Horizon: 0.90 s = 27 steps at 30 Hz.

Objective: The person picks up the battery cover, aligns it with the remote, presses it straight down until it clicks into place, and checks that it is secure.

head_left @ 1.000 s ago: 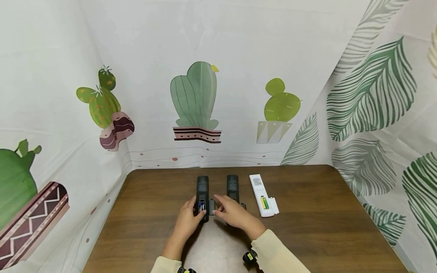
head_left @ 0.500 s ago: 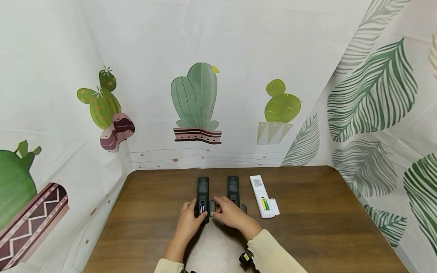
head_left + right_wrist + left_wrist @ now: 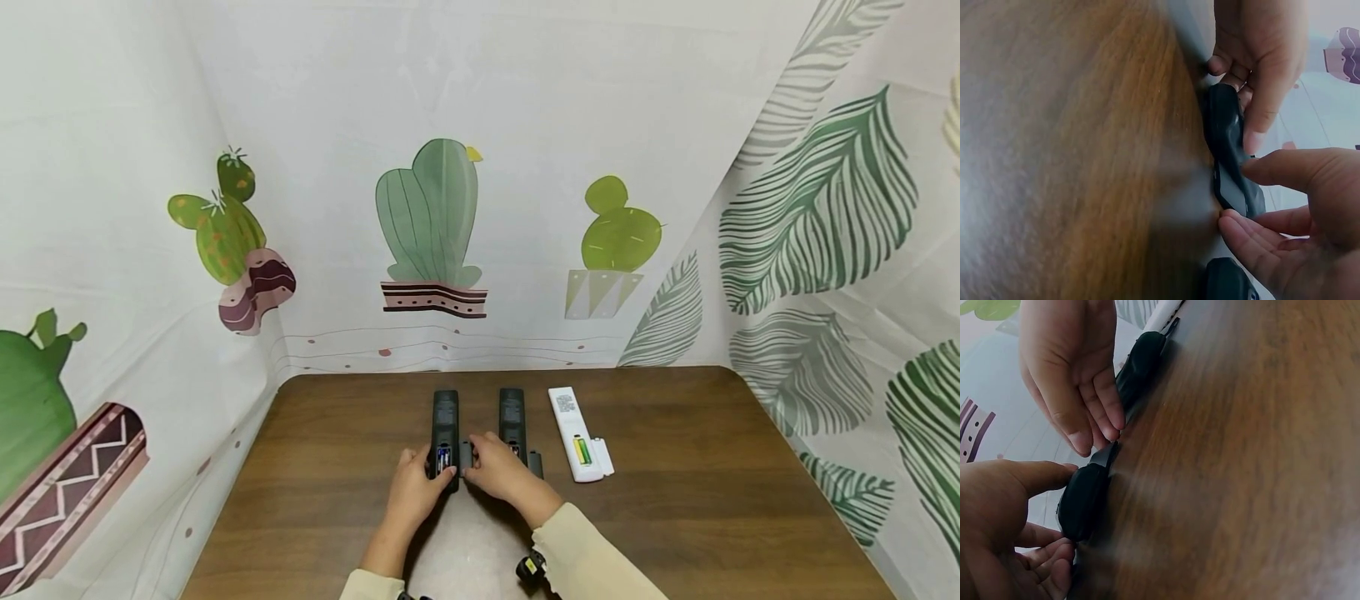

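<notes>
A black remote control [image 3: 446, 410] lies back up on the table, its battery bay showing batteries [image 3: 443, 457]. My left hand [image 3: 409, 492] grips its lower end, thumb along the near right side and fingers on the left. Just right of it, my right hand [image 3: 504, 472] pinches a dark grey battery cover [image 3: 467, 455] between thumb and fingers. In the right wrist view, the right fingertips [image 3: 1229, 217] are at one end of that cover [image 3: 1230, 189] and the thumb is at the other. The left wrist view shows the remote [image 3: 1085, 500] held from the side.
A second black remote [image 3: 512, 410], partly hidden by the right hand, lies to the right with its own cover [image 3: 535, 463] beside it. Farther right is a white remote [image 3: 566, 415] with green-yellow batteries [image 3: 582, 449] and a white cover [image 3: 602, 456]. The wooden table [image 3: 697, 500] meets a printed cloth backdrop.
My right hand has shifted slightly left and closed its thumb and fingers onto the battery cover. The left hand stays on the black remote.
</notes>
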{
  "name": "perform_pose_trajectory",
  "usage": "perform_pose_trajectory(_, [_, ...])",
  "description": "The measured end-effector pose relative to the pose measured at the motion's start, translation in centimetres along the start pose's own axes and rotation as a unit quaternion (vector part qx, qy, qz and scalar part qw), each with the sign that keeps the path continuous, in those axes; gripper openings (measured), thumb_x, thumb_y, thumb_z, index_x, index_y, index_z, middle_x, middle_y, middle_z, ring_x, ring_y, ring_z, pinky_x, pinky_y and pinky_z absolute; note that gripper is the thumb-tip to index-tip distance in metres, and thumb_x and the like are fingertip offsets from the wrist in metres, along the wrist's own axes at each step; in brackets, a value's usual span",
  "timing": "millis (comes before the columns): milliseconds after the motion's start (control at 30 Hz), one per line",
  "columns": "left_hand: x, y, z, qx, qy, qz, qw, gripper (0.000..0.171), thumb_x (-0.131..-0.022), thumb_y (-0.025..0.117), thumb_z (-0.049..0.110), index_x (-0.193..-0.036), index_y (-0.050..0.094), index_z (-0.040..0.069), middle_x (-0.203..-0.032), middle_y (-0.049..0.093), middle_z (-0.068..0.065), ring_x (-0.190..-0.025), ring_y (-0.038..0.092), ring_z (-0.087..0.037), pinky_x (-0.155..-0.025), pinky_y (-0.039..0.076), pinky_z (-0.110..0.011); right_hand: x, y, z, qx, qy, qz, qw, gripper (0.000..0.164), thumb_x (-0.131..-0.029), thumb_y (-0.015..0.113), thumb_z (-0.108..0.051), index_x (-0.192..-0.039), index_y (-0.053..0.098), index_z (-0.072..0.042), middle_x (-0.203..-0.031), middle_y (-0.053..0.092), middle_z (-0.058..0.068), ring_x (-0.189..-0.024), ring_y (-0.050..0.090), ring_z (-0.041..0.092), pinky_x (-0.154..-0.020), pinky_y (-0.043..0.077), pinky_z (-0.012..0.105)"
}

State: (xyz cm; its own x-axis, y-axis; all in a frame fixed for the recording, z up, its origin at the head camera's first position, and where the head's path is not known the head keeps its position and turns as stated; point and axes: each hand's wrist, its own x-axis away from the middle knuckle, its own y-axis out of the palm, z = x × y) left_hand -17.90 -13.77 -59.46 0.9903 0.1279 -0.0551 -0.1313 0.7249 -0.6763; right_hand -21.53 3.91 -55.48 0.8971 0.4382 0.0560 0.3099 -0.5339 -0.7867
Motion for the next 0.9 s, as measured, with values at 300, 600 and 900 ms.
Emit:
perform_pose_trajectory(300, [0.0, 0.0, -0.1, 0.01, -0.011, -0.001, 0.9999, 0.061, -0.084, 0.081, 0.03, -0.13, 0.062, -0.006, -0.097, 0.052, -0.011, -0.079, 0.052, -0.019, -0.07, 0.048, -0.033, -0.4, 1.1, -0.2, 0.024, 0.024, 0.01, 0.999, 0.063, -0.089, 0.075, -0.019, -0.14, 0.052, 0.008, -0.127, 0.057, 0.022, -0.077, 0.058, 0.013, -0.078, 0.056, 0.036])
perform_pose_trajectory(600, [0.3, 0.2, 0.4, 0.02, -0.012, 0.02, 0.9995, 0.059, -0.085, 0.079, 0.025, -0.13, 0.061, -0.009, -0.104, 0.053, -0.016, -0.087, 0.058, -0.024, -0.08, 0.052, -0.041, -0.4, 1.9, -0.3, 0.012, 0.036, 0.031, 0.999, 0.062, -0.089, 0.077, -0.019, -0.138, 0.054, 0.01, -0.129, 0.055, 0.024, -0.093, 0.068, 0.026, -0.085, 0.059, 0.041])
perform_pose_trajectory(900, [0.3, 0.2, 0.7, 0.034, -0.025, 0.021, 0.9989, 0.058, -0.087, 0.075, 0.022, -0.134, 0.058, -0.008, -0.108, 0.058, -0.019, -0.091, 0.06, -0.027, -0.082, 0.053, -0.044, -0.3, 2.1, -0.6, 0.019, 0.04, 0.041, 0.998, 0.062, -0.087, 0.078, -0.017, -0.138, 0.054, 0.01, -0.127, 0.054, 0.024, -0.105, 0.067, 0.034, -0.088, 0.059, 0.043])
